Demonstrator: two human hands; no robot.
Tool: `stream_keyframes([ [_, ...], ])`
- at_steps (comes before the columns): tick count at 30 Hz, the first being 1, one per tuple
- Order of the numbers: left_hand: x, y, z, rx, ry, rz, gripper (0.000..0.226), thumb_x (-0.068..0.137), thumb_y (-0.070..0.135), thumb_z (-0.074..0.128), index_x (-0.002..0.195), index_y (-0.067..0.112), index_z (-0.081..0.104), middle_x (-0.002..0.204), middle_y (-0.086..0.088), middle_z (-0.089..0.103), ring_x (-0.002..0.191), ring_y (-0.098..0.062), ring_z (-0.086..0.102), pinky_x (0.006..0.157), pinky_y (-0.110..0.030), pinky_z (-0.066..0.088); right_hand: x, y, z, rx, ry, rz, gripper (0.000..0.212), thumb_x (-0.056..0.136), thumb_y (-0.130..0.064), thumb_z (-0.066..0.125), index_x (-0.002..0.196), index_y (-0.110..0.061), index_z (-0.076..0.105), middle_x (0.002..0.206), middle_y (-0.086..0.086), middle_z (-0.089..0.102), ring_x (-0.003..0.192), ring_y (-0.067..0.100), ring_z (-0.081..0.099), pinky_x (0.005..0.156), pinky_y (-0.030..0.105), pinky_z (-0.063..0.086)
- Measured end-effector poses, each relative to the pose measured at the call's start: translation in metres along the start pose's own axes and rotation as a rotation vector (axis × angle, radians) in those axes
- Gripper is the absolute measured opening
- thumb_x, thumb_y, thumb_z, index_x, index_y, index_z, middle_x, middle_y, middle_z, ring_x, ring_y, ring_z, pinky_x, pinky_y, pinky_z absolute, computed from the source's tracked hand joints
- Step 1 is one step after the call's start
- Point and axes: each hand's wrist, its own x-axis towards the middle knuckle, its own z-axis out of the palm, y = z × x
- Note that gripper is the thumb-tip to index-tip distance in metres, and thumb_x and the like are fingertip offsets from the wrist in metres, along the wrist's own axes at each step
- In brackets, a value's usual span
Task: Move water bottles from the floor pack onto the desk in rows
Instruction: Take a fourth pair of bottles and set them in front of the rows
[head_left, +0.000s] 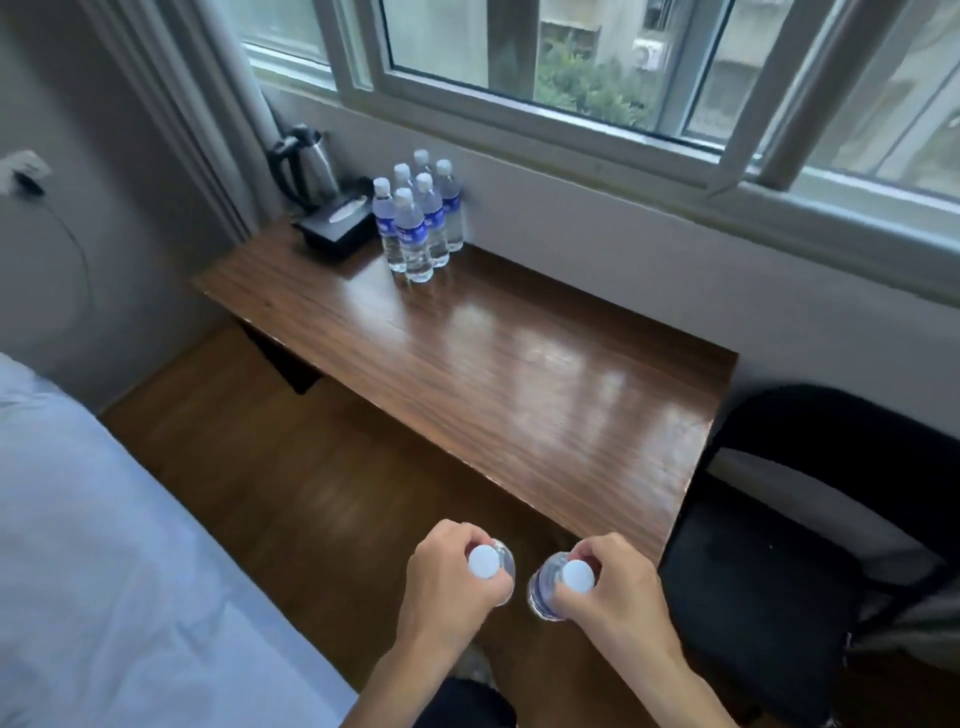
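Head view: my left hand (447, 577) grips one capped water bottle (491, 569) by its neck, my right hand (610, 587) another (550, 584), both above the floor. Six filled bottles (415, 218) stand clustered on the desk (519, 374), near the tissue box (337, 223).

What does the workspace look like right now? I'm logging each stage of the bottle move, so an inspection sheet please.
Surface: wooden desk under the window, mostly bare, glossy.
Job's things: six bottles on the desk upright in two rows at the far left corner; floor pack not in view.
Clutter: black kettle and black tissue box beside the bottles.
Grippers: left hand grips one bottle by the neck; right hand grips another, both short of the desk's near edge.
Cables: a thin cable hangs from a wall socket at left.
Surroundings: bed at left, black chair at right, curtain.
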Motion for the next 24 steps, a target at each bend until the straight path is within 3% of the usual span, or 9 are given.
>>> stream_keyframes([
  [3, 0.027, -0.026, -0.030, 0.007, 0.052, -0.048, 0.033, 0.064, 0.033, 0.085, 0.086, 0.036, 0.060, 0.089, 0.017, 0.062, 0.078, -0.005, 0.063, 0.062, -0.007, 0.051, 0.024, -0.044, 0.021, -0.025, -0.043, -0.049, 0.026, 0.069, -0.036, 0.079, 0.081, -0.033, 0.057, 0.084, -0.016, 0.056, 0.075, 0.008, 0.056, 0.058, 0.010, 0.045],
  [8, 0.056, -0.060, -0.074, -0.018, 0.151, -0.148, 0.036, 0.065, 0.036, 0.087, 0.089, 0.036, 0.060, 0.091, 0.018, 0.062, 0.076, -0.003, 0.063, 0.055, 0.002, 0.042, 0.058, -0.106, 0.056, -0.073, -0.112, -0.143, 0.024, 0.070, -0.037, 0.078, 0.085, -0.032, 0.060, 0.086, -0.015, 0.057, 0.075, 0.007, 0.056, 0.066, 0.014, 0.051],
  [11, 0.073, -0.077, -0.097, -0.035, 0.199, -0.220, 0.037, 0.067, 0.037, 0.086, 0.089, 0.038, 0.056, 0.091, 0.020, 0.060, 0.075, -0.002, 0.062, 0.052, 0.002, 0.039, 0.081, -0.139, 0.074, -0.105, -0.158, -0.215, 0.025, 0.072, -0.037, 0.076, 0.093, -0.030, 0.063, 0.091, -0.014, 0.059, 0.077, 0.005, 0.055, 0.062, 0.008, 0.043],
  [14, 0.091, -0.094, -0.120, -0.029, 0.234, -0.287, 0.037, 0.068, 0.038, 0.085, 0.088, 0.038, 0.055, 0.091, 0.020, 0.059, 0.073, 0.000, 0.059, 0.054, 0.002, 0.036, 0.106, -0.173, 0.091, -0.136, -0.229, -0.286, 0.022, 0.075, -0.035, 0.074, 0.093, -0.026, 0.066, 0.092, -0.011, 0.061, 0.079, 0.006, 0.056, 0.058, 0.009, 0.037],
  [20, 0.132, -0.134, -0.159, -0.032, 0.287, -0.437, 0.037, 0.067, 0.037, 0.085, 0.092, 0.036, 0.058, 0.094, 0.017, 0.059, 0.080, -0.006, 0.061, 0.060, -0.001, 0.042, 0.158, -0.242, 0.135, -0.169, -0.323, -0.373, 0.016, 0.074, -0.036, 0.073, 0.082, -0.029, 0.062, 0.085, -0.012, 0.057, 0.074, 0.007, 0.056, 0.055, 0.012, 0.039],
  [24, 0.169, -0.152, -0.185, -0.037, 0.339, -0.504, 0.037, 0.068, 0.037, 0.084, 0.094, 0.035, 0.058, 0.094, 0.017, 0.059, 0.080, -0.008, 0.062, 0.061, 0.000, 0.040, 0.197, -0.284, 0.162, -0.187, -0.387, -0.441, 0.019, 0.073, -0.035, 0.074, 0.087, -0.028, 0.063, 0.085, -0.013, 0.055, 0.075, 0.007, 0.056, 0.060, 0.015, 0.045],
])
